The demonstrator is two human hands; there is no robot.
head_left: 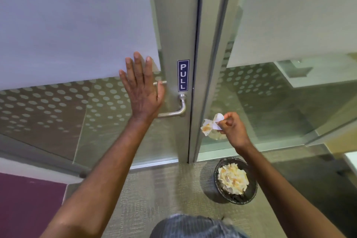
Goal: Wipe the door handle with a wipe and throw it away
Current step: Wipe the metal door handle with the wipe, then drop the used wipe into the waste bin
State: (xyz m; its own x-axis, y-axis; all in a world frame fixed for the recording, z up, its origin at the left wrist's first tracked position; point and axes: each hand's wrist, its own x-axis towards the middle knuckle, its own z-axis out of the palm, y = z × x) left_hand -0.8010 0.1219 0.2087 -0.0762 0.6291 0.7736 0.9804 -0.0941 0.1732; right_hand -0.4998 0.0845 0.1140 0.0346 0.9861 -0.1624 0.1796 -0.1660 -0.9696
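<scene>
— Left hand (142, 91)?

— Flat and spread against the glass door (77, 35), fingers apart, gripping nothing. The palm covers the free end of the door handle (174, 111); whether it touches the lever cannot be told from this angle.

— Right hand (232, 127)?

— Fingers pinched together on the wipe (211, 124), held in the air beside the door frame (210, 63), clear of the handle. The wipe is crumpled, white with tan marks on its lower fold.

— Bin?

— A dark round wastebasket (251, 193) stands on the carpeted floor (164, 189) near the foot of the frame, below the right hand. Crumpled wipes (232, 178) fill it, similarly stained.

— Other findings?

— A blue "PULL" sign (183, 75) is fixed upright on the door stile just above the handle's mount. Dotted frosting runs across the lower glass.
</scene>
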